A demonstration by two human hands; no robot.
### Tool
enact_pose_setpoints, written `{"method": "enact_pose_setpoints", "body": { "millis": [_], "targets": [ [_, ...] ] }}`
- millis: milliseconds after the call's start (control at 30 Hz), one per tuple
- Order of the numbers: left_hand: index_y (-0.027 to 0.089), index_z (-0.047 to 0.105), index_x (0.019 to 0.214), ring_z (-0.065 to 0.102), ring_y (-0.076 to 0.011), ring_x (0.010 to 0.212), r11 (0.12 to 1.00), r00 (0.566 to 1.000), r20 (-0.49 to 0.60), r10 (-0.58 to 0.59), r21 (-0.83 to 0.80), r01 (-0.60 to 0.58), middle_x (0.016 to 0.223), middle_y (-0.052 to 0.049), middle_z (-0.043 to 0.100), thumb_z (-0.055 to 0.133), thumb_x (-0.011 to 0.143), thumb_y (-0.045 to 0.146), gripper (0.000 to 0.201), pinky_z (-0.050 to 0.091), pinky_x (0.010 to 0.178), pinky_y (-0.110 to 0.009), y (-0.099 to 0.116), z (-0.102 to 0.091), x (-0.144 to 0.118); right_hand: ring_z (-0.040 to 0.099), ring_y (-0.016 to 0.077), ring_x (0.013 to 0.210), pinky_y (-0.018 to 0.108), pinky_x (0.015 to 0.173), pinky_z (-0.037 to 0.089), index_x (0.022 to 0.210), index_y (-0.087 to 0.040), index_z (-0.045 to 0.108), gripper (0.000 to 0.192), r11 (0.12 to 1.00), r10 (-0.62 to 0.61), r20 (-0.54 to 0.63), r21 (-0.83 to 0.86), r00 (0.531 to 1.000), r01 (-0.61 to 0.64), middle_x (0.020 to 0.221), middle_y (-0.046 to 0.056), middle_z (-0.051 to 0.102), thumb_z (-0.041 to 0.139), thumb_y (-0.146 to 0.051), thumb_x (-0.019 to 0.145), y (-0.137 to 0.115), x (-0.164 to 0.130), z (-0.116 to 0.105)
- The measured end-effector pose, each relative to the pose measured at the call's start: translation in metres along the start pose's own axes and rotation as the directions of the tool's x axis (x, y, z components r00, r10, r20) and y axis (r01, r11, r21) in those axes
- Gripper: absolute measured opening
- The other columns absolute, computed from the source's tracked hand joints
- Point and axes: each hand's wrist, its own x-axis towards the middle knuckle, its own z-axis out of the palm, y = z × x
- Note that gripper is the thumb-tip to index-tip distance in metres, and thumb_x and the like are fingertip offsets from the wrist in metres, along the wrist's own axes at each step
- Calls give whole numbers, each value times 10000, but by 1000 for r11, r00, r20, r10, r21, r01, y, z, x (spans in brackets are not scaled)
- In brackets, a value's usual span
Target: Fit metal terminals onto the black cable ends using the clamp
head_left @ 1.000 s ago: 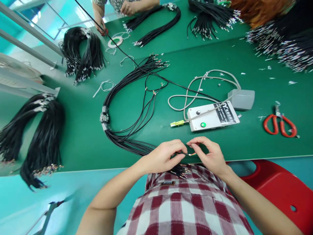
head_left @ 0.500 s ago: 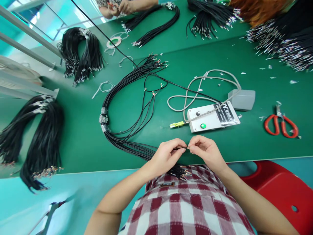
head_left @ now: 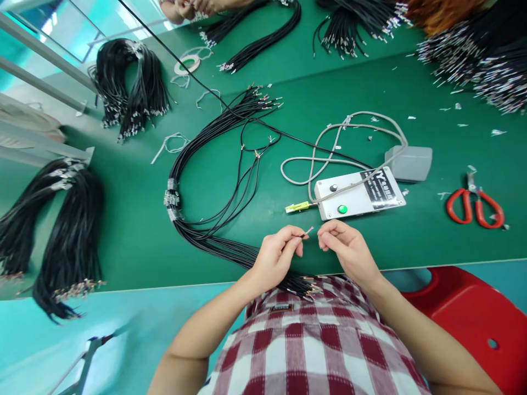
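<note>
left hand [head_left: 275, 256] pinches one black wire [head_left: 305, 234] between thumb and forefinger, its metal-tipped end sticking out up and to the right, just above the near edge of the green table [head_left: 135, 241]. right hand [head_left: 345, 248] is just beside it, fingers curled narrow with thumb and forefinger close together; it holds nothing that shows and does not touch the wire tip. under both hands a wire bundle [head_left: 214, 241] runs off the near edge onto the checked shirt [head_left: 313, 340], terminal ends fanned out on the cloth; the bundle loops back along the table's left-middle to a taped band, then up toward the centre. white tester box [head_left: 359, 195] with a green button sits just beyond the hands, right of centre, a yellow-green connector [head_left: 297, 207] at its left end and a grey cable [head_left: 329, 153] coiled behind it running to a grey pedal [head_left: 409, 163]. red scissors [head_left: 475, 204] lie near the right edge. more black wire bundles [head_left: 132, 88] lie at the far left corner, along the left edge and across the far right. a roll of tape [head_left: 186, 64] sits at the far side; another person's hands [head_left: 193, 6] work at the far edge.
</note>
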Motion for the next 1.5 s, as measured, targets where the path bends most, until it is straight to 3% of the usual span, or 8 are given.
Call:
{"method": "enact_pose_setpoints", "body": {
  "millis": [267,467,533,633,733,833,1000,1500],
  "targets": [
    [173,622,995,563,-105,637,988,994,-33,107,113,-102,698,6,623,459,1009,270,189,464,652,-218,-1,1,-3,421,118,544,267,544,401,741,-217,557,331,978,127,68,158,990,-137,569,-45,468,651,-512,860,-9,11,18],
    [171,616,1004,614,-107,650,985,988,-88,128,131,-116,726,-3,641,501,988,243,137,493,646,-212,-2,6,-3,563,139,594,284,584,483,892,-220,700,199,980,-142,-65,-150,988,131,666,-3,630,610,-395,918,-9,2,17],
    [175,609,1004,632,-110,660,984,984,-115,135,134,-119,736,-6,652,507,982,236,121,512,655,-215,-2,8,-4,627,158,650,312,624,517,949,-230,723,168,885,-321,-71,-378,945,272,767,26,705,585,-324,936,-6,-4,15],
    [178,598,996,643,-110,654,987,976,-167,137,108,-120,729,-3,653,512,977,239,106,530,648,-215,-3,9,-4,688,181,725,342,683,523,1039,-259,740,189,535,-595,101,-691,798,486,858,39,767,615,-222,903,3,-12,9],
    [177,589,974,641,-108,633,991,973,-195,121,73,-109,705,2,645,523,972,251,100,536,632,-213,-4,10,-3,715,185,746,343,690,518,1117,-279,729,278,322,-650,241,-772,721,548,898,35,786,655,-179,868,10,-15,3],
    [176,587,962,648,-108,629,993,974,-199,112,63,-102,698,0,654,534,966,254,95,541,629,-211,-3,10,-2,704,186,736,355,714,552,1127,-258,710,235,571,-580,52,-685,813,452,919,52,772,626,-237,908,8,-14,2],
    [174,590,952,670,-111,657,992,972,-203,116,70,-104,733,-13,682,556,955,243,78,550,646,-209,1,11,-3,614,133,562,294,595,541,932,-217,706,189,981,-123,-92,-164,988,107,763,22,726,651,-395,906,1,-5,10],
    [168,591,1139,558,-85,615,990,997,-78,13,-142,-24,880,-46,643,530,990,326,225,475,549,-196,-6,8,-3,526,92,526,249,543,477,789,-203,667,225,999,8,-78,33,997,-5,684,-18,629,755,-409,801,7,2,32]
  ]
}}
